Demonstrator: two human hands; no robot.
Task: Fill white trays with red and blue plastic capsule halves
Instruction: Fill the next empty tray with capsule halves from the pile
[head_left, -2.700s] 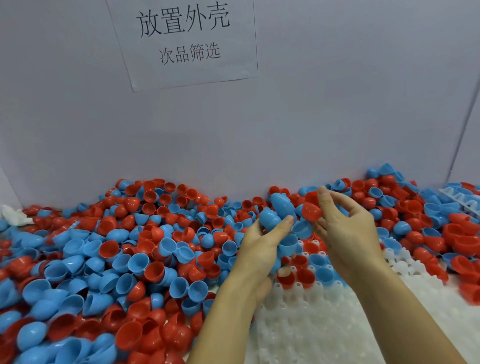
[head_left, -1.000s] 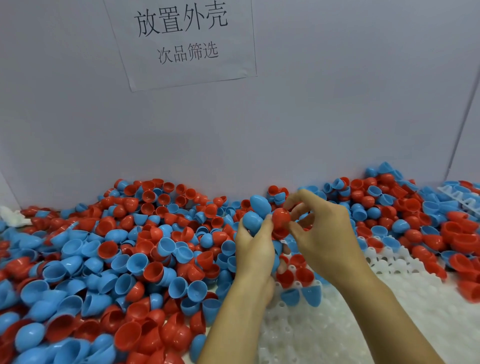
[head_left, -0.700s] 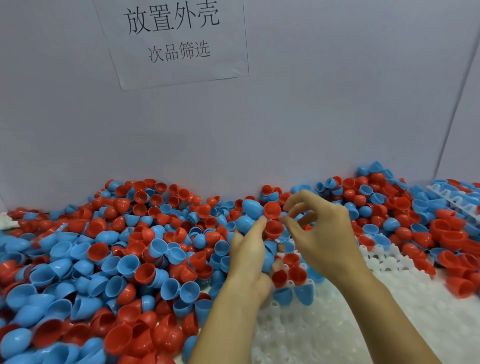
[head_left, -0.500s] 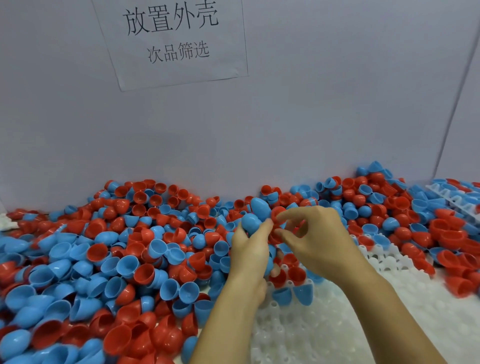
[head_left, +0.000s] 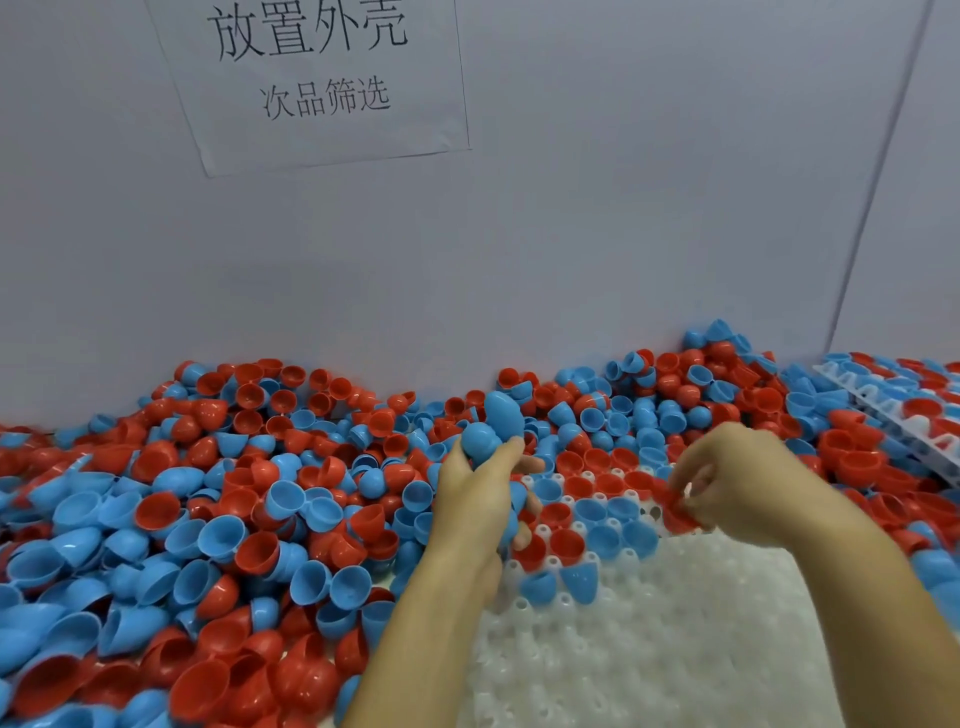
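My right hand (head_left: 737, 483) has swung away from the left and dropped to the tray (head_left: 675, 639), its grip pinching a red half (head_left: 678, 506) at the far row of sockets. My left hand (head_left: 475, 499) still clutches blue halves (head_left: 493, 428) above the heap (head_left: 208, 519). The view has tipped down; the sign (head_left: 311, 78) sits higher.

The right hand (head_left: 737, 483) is motion-blurred, so whatever red piece its fingers touch at the white tray (head_left: 649, 639) cannot be made out. The left hand (head_left: 475, 499) hides part of the blue halves (head_left: 491, 426) it grips. The wall sign (head_left: 317, 78) is cut off at the top edge, and a second tray (head_left: 893, 415) at the right edge.
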